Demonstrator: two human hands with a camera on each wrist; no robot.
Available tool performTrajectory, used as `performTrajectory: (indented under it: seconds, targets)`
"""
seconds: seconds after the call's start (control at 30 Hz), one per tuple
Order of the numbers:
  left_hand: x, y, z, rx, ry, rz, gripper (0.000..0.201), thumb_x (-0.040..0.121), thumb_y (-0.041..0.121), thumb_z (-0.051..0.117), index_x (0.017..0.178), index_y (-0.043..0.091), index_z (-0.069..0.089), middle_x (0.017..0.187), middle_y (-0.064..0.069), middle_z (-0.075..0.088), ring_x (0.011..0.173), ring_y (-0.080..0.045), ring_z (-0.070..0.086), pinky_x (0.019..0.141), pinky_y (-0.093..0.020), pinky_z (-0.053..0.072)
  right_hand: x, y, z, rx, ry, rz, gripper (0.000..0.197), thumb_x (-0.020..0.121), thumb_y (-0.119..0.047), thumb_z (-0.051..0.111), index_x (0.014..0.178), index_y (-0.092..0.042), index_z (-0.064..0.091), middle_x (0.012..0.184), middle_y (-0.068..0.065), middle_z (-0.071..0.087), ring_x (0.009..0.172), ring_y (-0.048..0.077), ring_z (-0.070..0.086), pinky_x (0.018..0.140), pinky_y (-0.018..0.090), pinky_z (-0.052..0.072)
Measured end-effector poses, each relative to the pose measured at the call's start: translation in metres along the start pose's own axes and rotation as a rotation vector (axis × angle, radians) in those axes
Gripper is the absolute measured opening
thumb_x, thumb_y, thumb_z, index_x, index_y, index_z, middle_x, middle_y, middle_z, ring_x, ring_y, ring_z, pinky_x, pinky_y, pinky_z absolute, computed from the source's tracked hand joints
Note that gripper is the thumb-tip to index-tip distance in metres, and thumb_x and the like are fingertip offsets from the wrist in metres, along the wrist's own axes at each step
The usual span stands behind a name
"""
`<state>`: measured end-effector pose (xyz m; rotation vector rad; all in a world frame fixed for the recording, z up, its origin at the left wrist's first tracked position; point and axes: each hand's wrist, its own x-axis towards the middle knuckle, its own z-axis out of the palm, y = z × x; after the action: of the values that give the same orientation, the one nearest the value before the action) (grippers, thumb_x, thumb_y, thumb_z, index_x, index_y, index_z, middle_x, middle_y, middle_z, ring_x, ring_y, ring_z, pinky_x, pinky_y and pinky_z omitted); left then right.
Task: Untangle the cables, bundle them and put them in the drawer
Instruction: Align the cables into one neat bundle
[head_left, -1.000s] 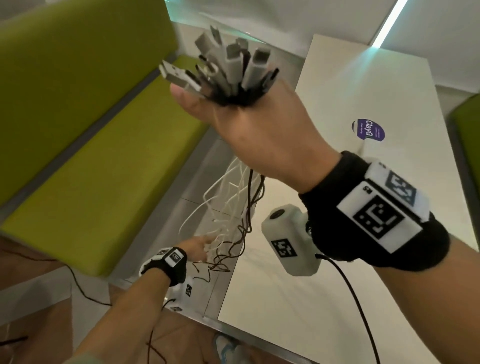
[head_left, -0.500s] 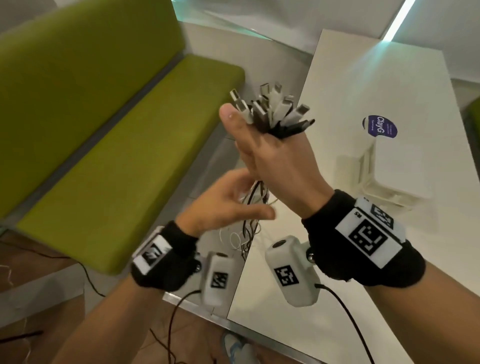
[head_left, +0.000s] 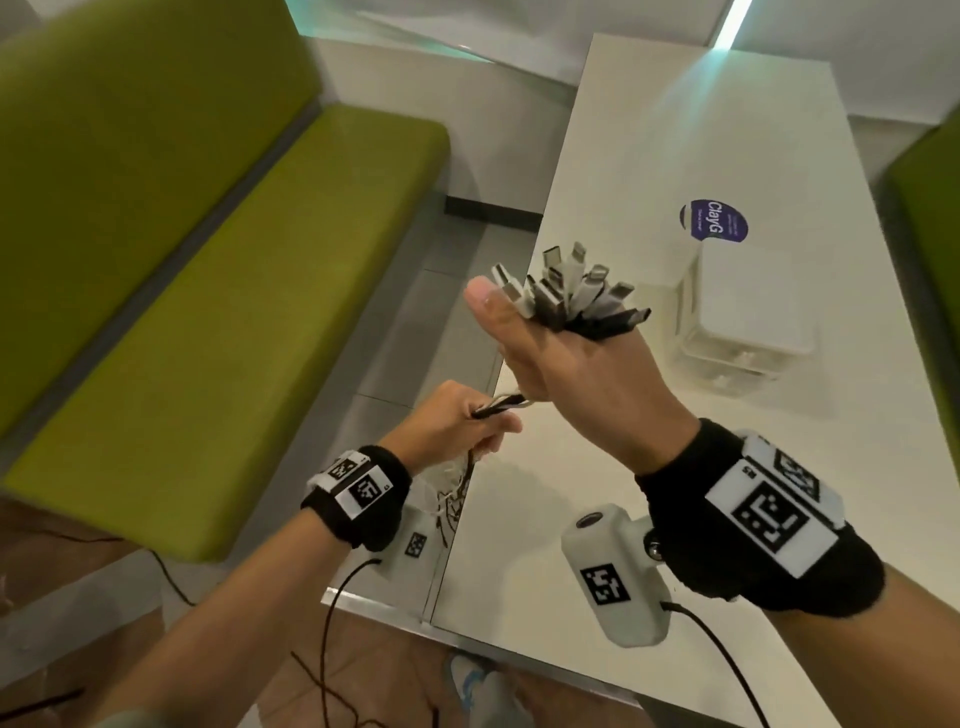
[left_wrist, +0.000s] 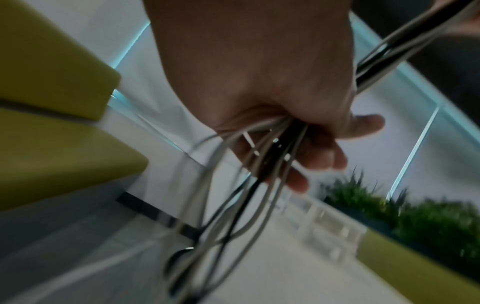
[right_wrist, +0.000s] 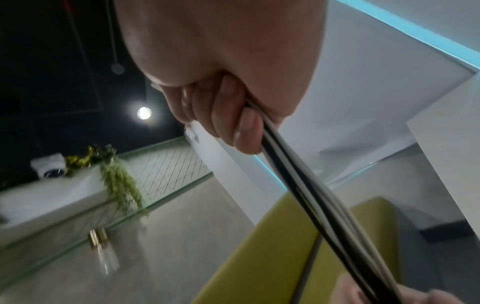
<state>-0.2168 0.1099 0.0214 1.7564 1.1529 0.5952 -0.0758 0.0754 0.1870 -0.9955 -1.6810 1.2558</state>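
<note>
My right hand (head_left: 566, 358) is raised over the table's left edge and grips a bunch of black and white cables just below their plugs (head_left: 571, 296), which fan out above the fist. The cables (head_left: 501, 405) run taut from that fist down to my left hand (head_left: 457, 426), which is curled round them lower down. In the left wrist view the cables (left_wrist: 246, 185) pass through my closed fingers and hang loose below. In the right wrist view my fingers (right_wrist: 233, 115) wrap the same strands (right_wrist: 298, 185). A small white drawer unit (head_left: 743, 317) stands on the table to the right.
The white table (head_left: 597, 519) carries a purple round sticker (head_left: 714, 221). A green bench (head_left: 218, 291) runs along the left, with grey floor between bench and table. Another green seat (head_left: 935, 218) is at the far right. Thin black leads trail from both wrist cameras.
Both hands have come down from a high hold. My left hand has risen from the dangling ends and closed round the cables just below the right fist, pulling them taut.
</note>
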Motion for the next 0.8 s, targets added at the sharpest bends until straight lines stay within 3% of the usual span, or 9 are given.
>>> performTrajectory:
  seconds: [0.07, 0.17, 0.23, 0.33, 0.43, 0.57, 0.67, 0.73, 0.8]
  targets:
    - [-0.002, -0.01, -0.001, -0.001, -0.039, -0.083, 0.049, 0.086, 0.048, 0.063, 0.046, 0.021, 0.056, 0.045, -0.002, 0.056, 0.044, -0.017, 0.049, 0.057, -0.037, 0.046, -0.002, 0.004, -0.004, -0.012, -0.002, 0.017, 0.058, 0.098, -0.017, 0.055, 0.046, -0.038, 0.039, 0.041, -0.021, 0.044, 0.049, -0.007, 0.051, 0.062, 0.005, 0.037]
    - [-0.003, -0.022, -0.004, 0.075, -0.072, -0.192, 0.053, 0.082, 0.053, 0.067, 0.046, 0.017, 0.057, 0.047, -0.002, 0.055, 0.044, -0.016, 0.045, 0.052, -0.03, 0.038, -0.006, 0.009, -0.002, -0.064, -0.019, 0.01, 0.04, 0.1, -0.02, 0.051, 0.066, -0.04, 0.043, 0.054, -0.025, 0.041, 0.059, -0.015, 0.051, 0.067, 0.003, 0.037]
    - [-0.003, -0.029, -0.011, 0.178, -0.108, -0.253, 0.054, 0.073, 0.063, 0.07, 0.05, 0.016, 0.058, 0.049, 0.0, 0.056, 0.046, -0.017, 0.047, 0.052, -0.032, 0.038, -0.008, 0.011, -0.001, -0.034, -0.019, 0.028, 0.051, 0.099, -0.018, 0.052, 0.053, -0.039, 0.047, 0.048, -0.022, 0.041, 0.054, -0.009, 0.051, 0.063, 0.005, 0.036]
    - [0.003, -0.023, -0.025, 0.336, -0.268, -0.333, 0.032, 0.065, 0.049, 0.083, 0.074, 0.022, 0.068, 0.074, 0.004, 0.071, 0.068, -0.016, 0.064, 0.073, -0.039, 0.054, -0.007, 0.016, -0.004, 0.033, 0.034, 0.032, 0.062, 0.097, -0.016, 0.057, 0.038, -0.031, 0.043, 0.038, -0.016, 0.039, 0.043, 0.003, 0.043, 0.055, 0.008, 0.033]
    - [0.011, 0.013, -0.029, 0.327, -0.402, -0.25, 0.076, 0.06, 0.037, 0.09, 0.127, 0.029, 0.054, 0.13, 0.012, 0.06, 0.117, -0.005, 0.053, 0.106, -0.034, 0.04, -0.004, 0.024, -0.009, 0.066, 0.073, 0.04, 0.052, 0.096, -0.017, 0.059, 0.049, -0.031, 0.04, 0.04, -0.017, 0.04, 0.044, 0.001, 0.043, 0.055, 0.008, 0.033]
    - [0.015, 0.064, -0.007, -0.135, -0.28, -0.019, 0.077, 0.07, 0.007, 0.082, 0.134, 0.023, 0.041, 0.128, 0.02, 0.051, 0.122, 0.008, 0.049, 0.1, -0.014, 0.039, -0.006, 0.035, -0.02, 0.045, 0.143, 0.092, 0.047, 0.094, -0.021, 0.061, 0.052, -0.032, 0.043, 0.043, -0.022, 0.045, 0.049, -0.005, 0.046, 0.06, 0.008, 0.036]
    - [0.019, 0.084, 0.032, -0.184, -0.152, 0.04, 0.018, 0.087, -0.001, 0.065, 0.094, 0.015, 0.066, 0.075, 0.014, 0.062, 0.066, 0.001, 0.057, 0.064, -0.021, 0.045, -0.015, 0.043, -0.034, 0.05, 0.224, 0.136, 0.045, 0.094, -0.029, 0.061, 0.053, -0.027, 0.044, 0.044, -0.018, 0.043, 0.05, -0.002, 0.043, 0.06, 0.009, 0.036]
    - [0.022, 0.085, 0.055, -0.145, -0.101, 0.057, 0.043, 0.09, 0.0, 0.057, 0.061, 0.032, 0.062, 0.052, 0.016, 0.055, 0.049, -0.001, 0.042, 0.055, -0.021, 0.035, -0.024, 0.05, -0.047, 0.058, 0.226, 0.18, 0.048, 0.094, -0.035, 0.061, 0.051, -0.025, 0.042, 0.046, -0.013, 0.038, 0.048, 0.007, 0.042, 0.06, 0.023, 0.043]
    - [0.024, 0.078, 0.071, -0.09, -0.085, 0.073, 0.046, 0.088, 0.01, 0.059, 0.051, 0.036, 0.064, 0.053, 0.009, 0.06, 0.048, -0.005, 0.048, 0.055, -0.022, 0.04, -0.039, 0.059, -0.06, 0.069, 0.206, 0.204, 0.056, 0.093, -0.04, 0.06, 0.044, -0.027, 0.039, 0.043, -0.009, 0.035, 0.043, 0.013, 0.038, 0.057, 0.037, 0.039]
